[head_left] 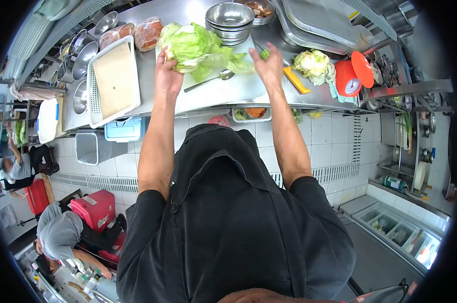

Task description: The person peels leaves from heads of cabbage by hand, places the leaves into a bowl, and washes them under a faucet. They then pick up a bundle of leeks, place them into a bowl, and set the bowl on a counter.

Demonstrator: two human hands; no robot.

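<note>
A head of green lettuce (190, 45) with loose outer leaves is over the white cutting board (213, 91). My left hand (168, 76) has its fingers curled against the lettuce's lower left side. Loose leaves trail right, toward my right hand (269, 65), which is spread with thumb and fingers apart. A small green object (265, 54) shows between that thumb and the fingers; it seems to lie behind the hand. Below the lettuce lies a metal spoon (226, 74). Just right of my right hand is a yellow-handled tool (296, 81), perhaps a knife.
Stacked metal bowls (230, 22) stand behind the board. A second, trimmed lettuce (312, 64) sits on the right near a red scale (347, 81). Leftward are a white basket (115, 81) and wrapped meat (147, 33). Another person (64, 227) bends low at the lower left.
</note>
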